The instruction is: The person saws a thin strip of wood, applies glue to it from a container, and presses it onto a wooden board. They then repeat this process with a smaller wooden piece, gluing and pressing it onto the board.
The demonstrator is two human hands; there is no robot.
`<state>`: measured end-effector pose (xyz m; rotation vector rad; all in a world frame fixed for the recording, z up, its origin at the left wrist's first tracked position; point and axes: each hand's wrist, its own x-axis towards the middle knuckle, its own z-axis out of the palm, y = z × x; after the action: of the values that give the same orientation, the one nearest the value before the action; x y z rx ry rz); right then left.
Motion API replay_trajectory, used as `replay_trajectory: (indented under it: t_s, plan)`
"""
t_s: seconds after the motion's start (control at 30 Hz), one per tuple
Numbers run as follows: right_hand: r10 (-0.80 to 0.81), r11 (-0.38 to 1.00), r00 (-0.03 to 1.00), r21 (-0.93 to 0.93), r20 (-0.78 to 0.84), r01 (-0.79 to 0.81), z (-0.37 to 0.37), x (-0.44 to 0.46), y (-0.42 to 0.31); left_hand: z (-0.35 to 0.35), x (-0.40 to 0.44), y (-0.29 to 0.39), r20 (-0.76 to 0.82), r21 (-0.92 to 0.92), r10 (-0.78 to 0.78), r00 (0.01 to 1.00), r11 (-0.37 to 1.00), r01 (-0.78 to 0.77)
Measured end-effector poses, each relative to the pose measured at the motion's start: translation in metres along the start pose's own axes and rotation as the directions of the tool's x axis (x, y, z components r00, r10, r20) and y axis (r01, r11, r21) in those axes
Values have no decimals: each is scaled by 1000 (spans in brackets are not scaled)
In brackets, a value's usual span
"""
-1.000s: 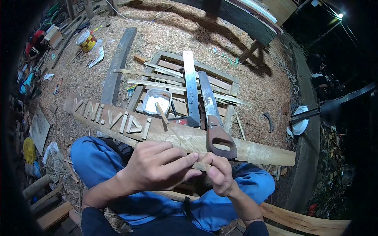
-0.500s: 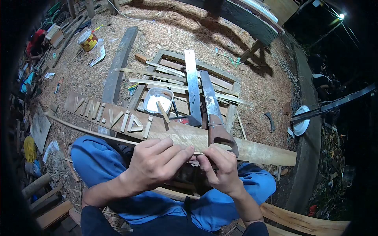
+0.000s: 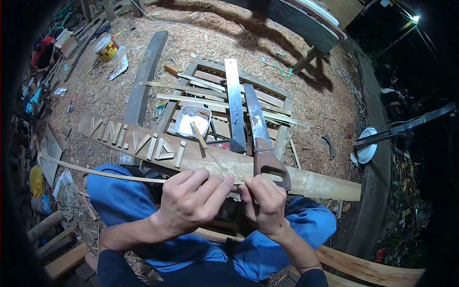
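Observation:
A long thin wooden strip runs from the left into my left hand, whose fingers are wrapped round it near its right end. My right hand pinches the end of the strip, close beside the left fingertips. Just beyond both hands lies a wooden board with raised letters of small wood pieces reading "VINI.VIDI". A handsaw rests across the board, its handle near my right hand. Behind the board stands a plastic tub of white paste with a small stick in it.
A metal square and several strips lie on a slatted wooden frame. A dark beam stretches away at the left. Farther off are a patterned bucket and a white basin. People are partly visible at both sides.
The strip has swung into view, its far end moving left and then lower. Both hands have turned slightly and still hold it.

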<state>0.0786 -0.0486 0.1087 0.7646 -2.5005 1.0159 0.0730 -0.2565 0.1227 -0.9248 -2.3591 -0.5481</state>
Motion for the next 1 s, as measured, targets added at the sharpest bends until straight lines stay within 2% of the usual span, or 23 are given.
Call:
replay_trajectory:
  t_s: [0.1,0.17,0.2,0.23,0.3,0.33,0.37,0.43,0.47,0.5,0.63,0.7,0.73,0.77,0.8,0.83,0.87,0.9,1.0]
  plan:
    - [9,998,999,63,35,-12,1,2,10,2,2,-5,47,-5,8,999,1000,-8]
    - [81,976,979,186,186,-116,-6,5,16,5,4,-12,63,-44,19,998,999,-16]
    - [171,938,940,242,296,-247,-11,3,20,7,4,-15,77,-82,29,997,996,-23]
    - [169,940,942,241,291,-243,-14,3,23,8,4,-17,74,-79,34,997,996,-29]
    - [198,960,965,166,175,-227,-17,1,32,9,4,-21,109,-173,22,994,985,-3]
    - [248,968,954,-18,169,-248,-14,-8,42,10,5,-22,101,-174,30,994,985,-12]
    - [244,970,956,-24,162,-243,-10,-18,47,11,7,-24,105,-218,12,994,976,11]
    - [309,881,950,-389,45,-268,2,-36,51,12,9,-26,102,-262,-4,995,965,31]
    - [305,844,950,-480,62,-240,7,-43,55,12,9,-26,107,-282,-21,994,958,50]
    - [303,844,951,-480,58,-240,12,-44,58,12,9,-27,115,-301,-37,993,951,71]
    - [332,856,943,-412,-23,-312,22,-43,63,12,10,-28,182,-328,-35,983,940,94]
    - [207,898,968,-364,-141,-246,21,-41,67,11,14,-27,180,-346,-30,983,934,91]
    - [146,924,944,-302,-295,-237,19,-39,66,11,19,-25,177,-339,-22,984,937,82]
    - [142,924,941,-301,-307,-238,13,-42,62,11,26,-22,122,-362,-3,992,931,47]
    - [336,910,860,-103,-383,-401,3,-46,48,13,33,-20,65,-385,17,998,923,10]
    - [523,840,744,106,-416,-531,-6,-53,39,16,39,-19,62,-386,32,998,922,-5]
    - [563,826,697,262,-444,-500,-9,-63,34,21,44,-17,83,-385,70,994,922,-33]
    - [498,866,676,275,-543,-418,-11,-68,31,26,50,-13,104,-387,111,988,920,-62]
    - [552,833,522,454,-650,-315,-24,-98,18,52,73,8,112,-425,157,981,900,-95]
